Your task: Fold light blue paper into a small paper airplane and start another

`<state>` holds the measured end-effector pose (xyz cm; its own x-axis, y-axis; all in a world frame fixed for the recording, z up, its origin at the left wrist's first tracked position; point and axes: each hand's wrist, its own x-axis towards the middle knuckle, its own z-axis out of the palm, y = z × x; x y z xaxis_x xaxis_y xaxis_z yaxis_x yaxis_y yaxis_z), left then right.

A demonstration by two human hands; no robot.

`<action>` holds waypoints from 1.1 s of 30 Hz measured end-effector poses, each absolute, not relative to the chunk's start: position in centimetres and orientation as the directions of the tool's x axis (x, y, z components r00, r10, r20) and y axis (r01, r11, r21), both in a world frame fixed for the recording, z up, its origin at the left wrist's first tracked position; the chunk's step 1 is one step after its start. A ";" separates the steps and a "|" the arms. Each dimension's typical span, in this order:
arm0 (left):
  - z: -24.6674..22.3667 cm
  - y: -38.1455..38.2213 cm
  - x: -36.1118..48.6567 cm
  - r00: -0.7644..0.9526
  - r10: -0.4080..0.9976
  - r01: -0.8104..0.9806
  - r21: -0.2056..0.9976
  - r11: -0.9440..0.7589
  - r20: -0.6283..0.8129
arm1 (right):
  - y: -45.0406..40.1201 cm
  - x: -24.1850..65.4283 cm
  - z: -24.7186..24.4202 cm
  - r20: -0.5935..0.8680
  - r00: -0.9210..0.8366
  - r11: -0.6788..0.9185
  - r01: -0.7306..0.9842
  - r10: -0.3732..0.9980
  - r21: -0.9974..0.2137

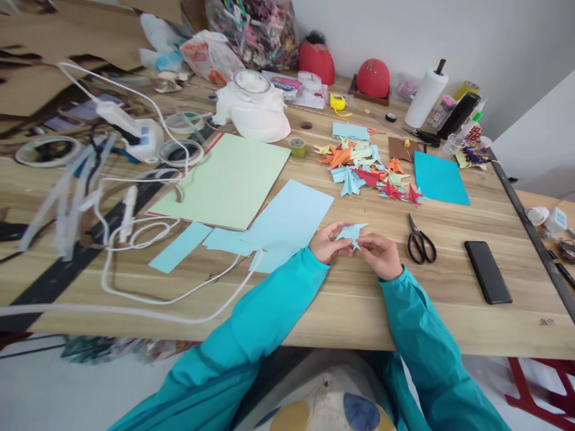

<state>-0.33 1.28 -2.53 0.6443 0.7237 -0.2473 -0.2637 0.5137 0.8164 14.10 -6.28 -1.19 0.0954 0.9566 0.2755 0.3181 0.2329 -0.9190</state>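
Between my two hands is a light blue folded paper bird (353,233), held just above the table's front half. My left hand (330,242) pinches its left side, fingers closed. The fingertips of my right hand (380,254) are closed on its right, lower part. Beyond my hands lies a pile of folded paper cranes (348,178) in blue, orange, red, yellow and pale green. Sheets of light blue paper (291,209) lie to the left of my left hand. Black-handled scissors (421,242) rest just right of my right hand.
A black phone (487,272) lies at the right. Bright blue square paper (440,178) sits behind the scissors. Pale green sheets (229,179) are stacked left of centre. White cable (148,299) loops over the left side, near tape rolls (48,151). A yellow tape measure (338,103) stands farther back.
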 end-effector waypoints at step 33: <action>-2.8 1.2 -0.1 0.567 0.811 -0.197 0.933 0.301 -0.142 | -6.0 14.3 -1.7 0.303 0.134 0.204 0.487 0.943 -0.849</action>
<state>-0.14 1.19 -2.75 0.5672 0.8112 -0.1420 -0.1975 0.3014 0.9328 14.26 -6.02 -1.67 0.1340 0.9435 0.3032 0.4869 0.2038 -0.8494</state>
